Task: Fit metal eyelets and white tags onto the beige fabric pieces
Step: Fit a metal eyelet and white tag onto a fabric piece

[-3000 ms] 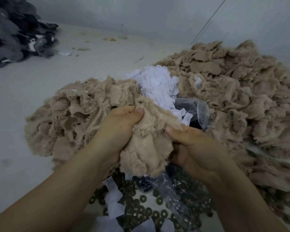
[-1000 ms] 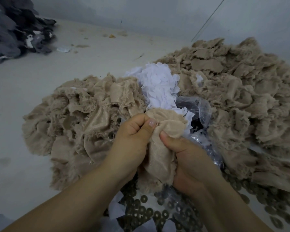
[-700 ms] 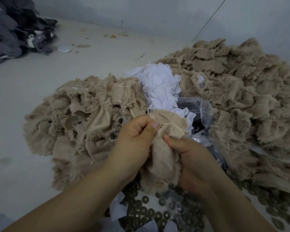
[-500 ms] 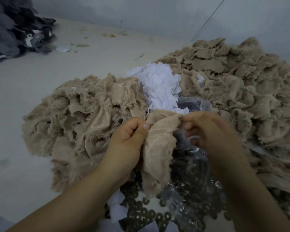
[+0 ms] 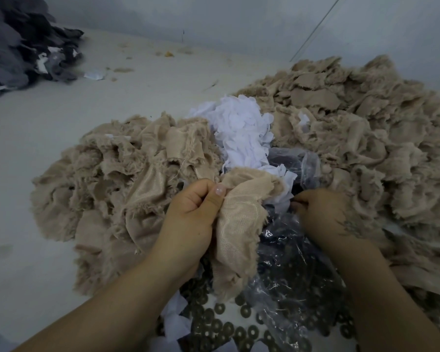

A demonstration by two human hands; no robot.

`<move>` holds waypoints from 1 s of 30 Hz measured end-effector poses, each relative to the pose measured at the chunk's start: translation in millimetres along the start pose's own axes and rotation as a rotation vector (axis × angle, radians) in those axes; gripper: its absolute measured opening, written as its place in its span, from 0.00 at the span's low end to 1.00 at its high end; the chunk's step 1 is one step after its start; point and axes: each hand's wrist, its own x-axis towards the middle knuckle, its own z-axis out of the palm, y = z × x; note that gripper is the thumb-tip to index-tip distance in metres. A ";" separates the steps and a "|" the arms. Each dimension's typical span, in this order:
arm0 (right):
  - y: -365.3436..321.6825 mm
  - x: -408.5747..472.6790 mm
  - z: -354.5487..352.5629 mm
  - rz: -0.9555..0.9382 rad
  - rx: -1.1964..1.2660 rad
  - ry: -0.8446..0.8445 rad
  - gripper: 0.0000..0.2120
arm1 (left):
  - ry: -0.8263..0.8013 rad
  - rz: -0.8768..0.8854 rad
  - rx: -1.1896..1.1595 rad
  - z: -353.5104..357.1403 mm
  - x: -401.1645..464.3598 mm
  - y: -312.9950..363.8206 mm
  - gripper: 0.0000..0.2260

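A pale worktop [image 5: 48, 138] is carrying everything, and 2 big heaps of beige fabric pieces are spreading across it: the larger heap [image 5: 366, 138] is lying to the right and far side, the smaller heap [image 5: 107, 189] to the left, with 1 mound of white tags [image 5: 241, 133] sitting between them. A pile of dark fabric [image 5: 23, 41] is lying well apart at the far left corner. Nearer the person, 1 clear plastic bag [image 5: 297, 270] is lying crumpled over a scatter of metal eyelets [image 5: 221, 326], far too many to count, with a few loose tags beside them. The left hand [image 5: 191, 214] is gripping 1 beige fabric piece [image 5: 236, 224], thumb pressed against curled fingers at its top edge, so the piece is hanging down in front of the bag. The right hand [image 5: 323, 212] is reaching down at the near edge of the tag mound, fingers curled under; whether it is pinching a tag I cannot tell. The likely trouble from here: the tags are lying in a tangled mass, so the hand may be lifting 2 or more at once, or dragging the bag and spilling eyelets further. The frayed edge of the held piece could also be slipping from the left hand's narrow pinch.
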 end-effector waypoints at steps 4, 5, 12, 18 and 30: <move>-0.7 -2.8 -0.9 0.037 0.051 -0.003 0.07 | 0.000 -0.003 -0.002 -0.2 0.2 0.0 0.14; 0.1 -2.6 -1.4 0.029 0.028 -0.044 0.10 | 0.000 -0.008 -0.004 -0.3 -0.1 -0.3 0.14; 2.8 0.6 6.6 -0.014 0.071 0.027 0.07 | -0.006 -0.021 -0.006 0.4 -1.4 -1.5 0.14; -1.8 -1.0 0.0 -0.086 0.002 -0.047 0.06 | -0.008 -0.023 -0.017 -0.1 -0.7 -3.5 0.14; -5.8 -8.9 9.8 -0.031 0.460 0.081 0.14 | -0.008 -0.025 -0.007 -2.7 0.8 -6.8 0.15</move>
